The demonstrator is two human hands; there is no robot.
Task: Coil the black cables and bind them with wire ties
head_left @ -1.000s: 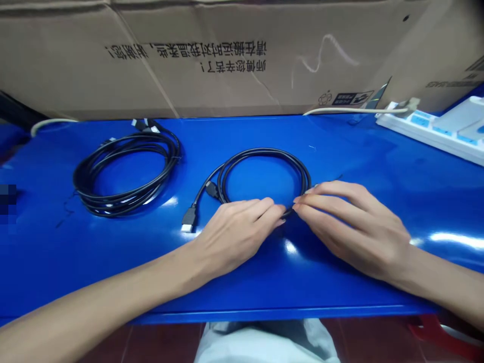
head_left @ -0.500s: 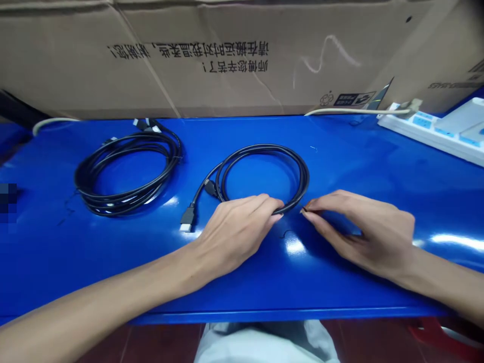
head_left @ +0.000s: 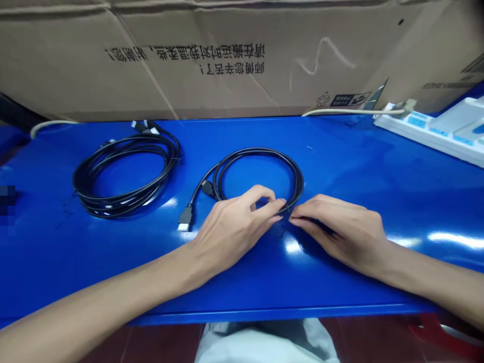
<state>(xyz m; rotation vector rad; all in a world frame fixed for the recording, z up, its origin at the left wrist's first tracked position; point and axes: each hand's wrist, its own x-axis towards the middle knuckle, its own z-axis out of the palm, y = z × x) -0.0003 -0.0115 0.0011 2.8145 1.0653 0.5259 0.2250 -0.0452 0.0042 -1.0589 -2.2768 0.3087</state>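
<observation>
A black cable lies coiled in a loop on the blue table, with its plug end pointing left. My left hand rests on the near side of the coil, its fingers curled and pinching the strands together. My right hand meets it from the right, fingertips pressed together on a thin black tie at the same spot of the coil. The tie itself is mostly hidden between the fingertips.
A second, larger coil of black cable lies at the left. A cardboard box stands along the back edge. A white power strip with a pale cord sits at the far right. A short thin black wire bit lies near my fingers.
My right hand has moved left, back to the coil beside my left fingertips. My left index finger has lifted and curled over the strands.
</observation>
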